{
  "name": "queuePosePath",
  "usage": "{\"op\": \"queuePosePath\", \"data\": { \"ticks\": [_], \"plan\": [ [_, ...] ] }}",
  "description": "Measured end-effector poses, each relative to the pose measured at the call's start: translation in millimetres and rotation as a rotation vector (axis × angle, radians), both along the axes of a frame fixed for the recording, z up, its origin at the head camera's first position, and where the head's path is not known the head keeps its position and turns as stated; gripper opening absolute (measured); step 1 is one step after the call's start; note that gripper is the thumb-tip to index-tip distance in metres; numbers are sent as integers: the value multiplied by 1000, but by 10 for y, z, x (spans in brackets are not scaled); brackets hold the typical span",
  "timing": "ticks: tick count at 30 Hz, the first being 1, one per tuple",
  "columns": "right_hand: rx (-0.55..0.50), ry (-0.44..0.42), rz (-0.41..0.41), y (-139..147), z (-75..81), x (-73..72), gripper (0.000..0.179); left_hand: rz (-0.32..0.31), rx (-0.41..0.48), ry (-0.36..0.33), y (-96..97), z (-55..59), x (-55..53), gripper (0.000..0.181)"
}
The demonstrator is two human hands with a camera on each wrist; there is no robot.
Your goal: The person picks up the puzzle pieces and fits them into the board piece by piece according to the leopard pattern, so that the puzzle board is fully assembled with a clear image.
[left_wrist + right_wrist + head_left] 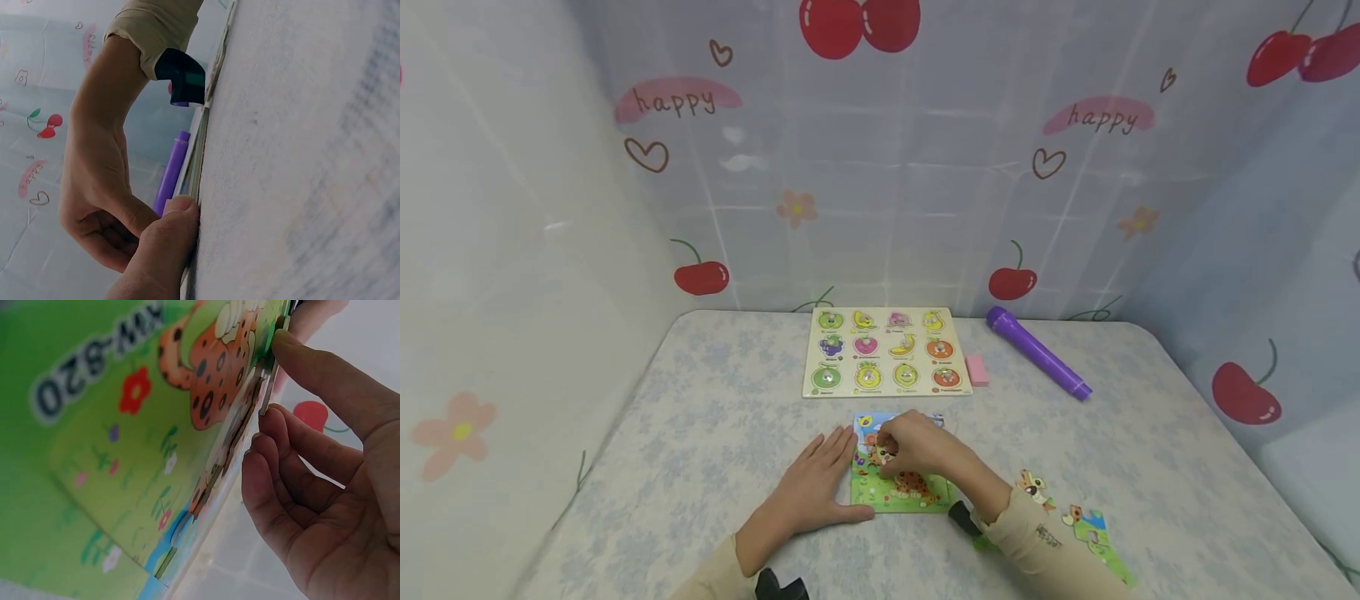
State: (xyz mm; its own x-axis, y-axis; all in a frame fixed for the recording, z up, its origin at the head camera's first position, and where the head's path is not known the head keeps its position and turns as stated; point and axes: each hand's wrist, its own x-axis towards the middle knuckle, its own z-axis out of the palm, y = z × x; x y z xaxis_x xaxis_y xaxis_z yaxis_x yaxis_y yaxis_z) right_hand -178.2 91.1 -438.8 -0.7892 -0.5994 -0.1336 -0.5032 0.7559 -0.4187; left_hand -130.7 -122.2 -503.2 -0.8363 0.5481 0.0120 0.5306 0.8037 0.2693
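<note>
A jigsaw puzzle board (880, 502) with a spotted cartoon leopard on green grass lies on the table. My left hand (822, 483) rests at its left side, fingers straight and thumb along the near edge. My right hand (923, 447) is over the middle of the board. In the right wrist view, its thumb and index finger pinch a thin puzzle piece (270, 387), seen edge-on, close to the board's surface. The fingers hide part of the leopard picture. Loose puzzle pieces (1097, 533) lie beside the right forearm, partly covered by the sleeve.
Behind the puzzle lies a fruit peg board (887, 393), with a pink block (977, 371) against its right side. A purple toy microphone (1037, 352) lies at the back right. Patterned curtains (887, 167) surround the back and sides of the table.
</note>
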Motion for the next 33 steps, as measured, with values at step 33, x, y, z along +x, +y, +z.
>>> {"op": "queuePosePath", "data": {
  "ticks": [33],
  "plan": [
    [-3, -18, -26, 12, -43, -15, 20, 2, -6, 16, 9, -10, 0, 113]
  ]
}}
